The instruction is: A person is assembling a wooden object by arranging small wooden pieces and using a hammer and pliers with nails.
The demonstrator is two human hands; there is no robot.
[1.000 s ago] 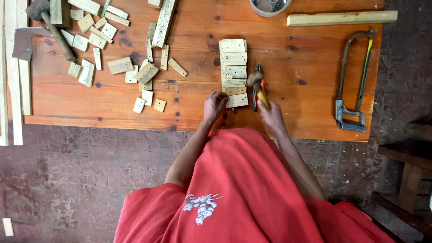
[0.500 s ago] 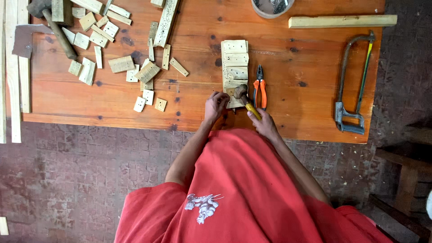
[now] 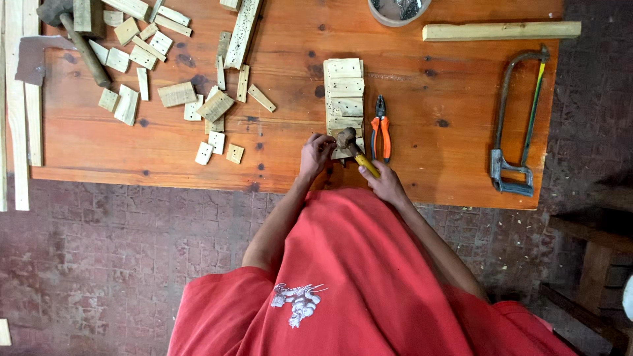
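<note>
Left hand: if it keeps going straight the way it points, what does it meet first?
The left hand points up the table toward the row of wooden blocks; its fingers already look to be at the nearest block, though depth is unclear.

Right hand (image 3: 384, 186) wraps the yellow hammer (image 3: 355, 150) handle, so the grip end is hidden; the hammer head covers part of the nearest block in the wood block row (image 3: 344, 99), and whether there's a nail under it by the left hand (image 3: 315, 153) is too small to tell. Top edge cuts off the round bowl (image 3: 398, 13), its contents unreadable, plus the mallet (image 3: 79, 41) head at top left. Planks (image 3: 18, 132) run off the left edge, and the red shirt (image 3: 369, 283) hides both upper arms.
</note>
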